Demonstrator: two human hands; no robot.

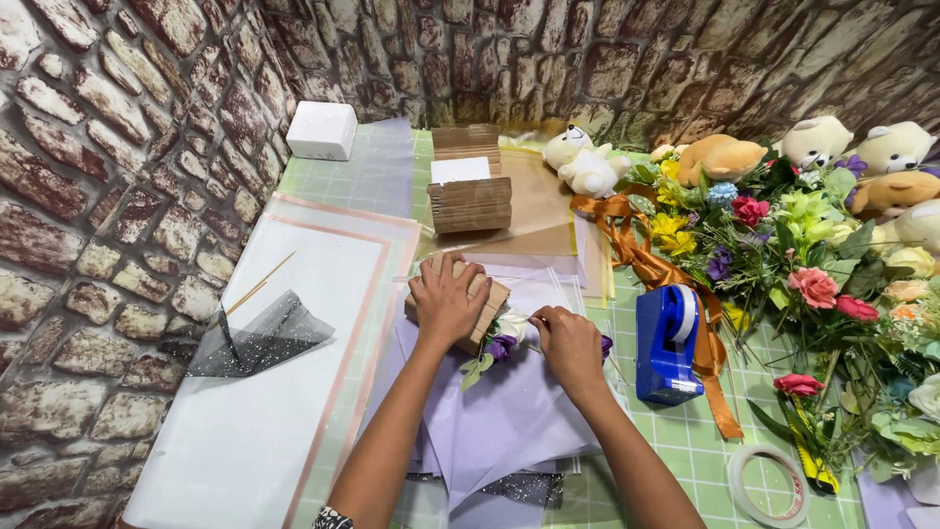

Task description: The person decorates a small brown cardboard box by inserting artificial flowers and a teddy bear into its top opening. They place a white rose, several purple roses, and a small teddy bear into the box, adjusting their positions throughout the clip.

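Observation:
My left hand (pixel 446 299) lies flat on a small corrugated cardboard box (pixel 487 304), pressing it down on lilac wrapping paper (pixel 499 416). My right hand (pixel 570 345) is pinched closed beside it, holding a thin stick or stem at a white flower (pixel 513 324) with a purple flower (pixel 501 347) and green leaves next to the box. Clear film sheets lie under the box.
A blue tape dispenser (pixel 668 343) stands right of my hands. Artificial flowers (pixel 783 255), orange ribbon (pixel 646 260) and plush bears (pixel 586 162) fill the right. A tape roll (pixel 769 485), black glitter mesh (pixel 259 338), wooden skewers, white sheets, cardboard boxes (pixel 470 191) and a white foam block (pixel 321 129) lie around.

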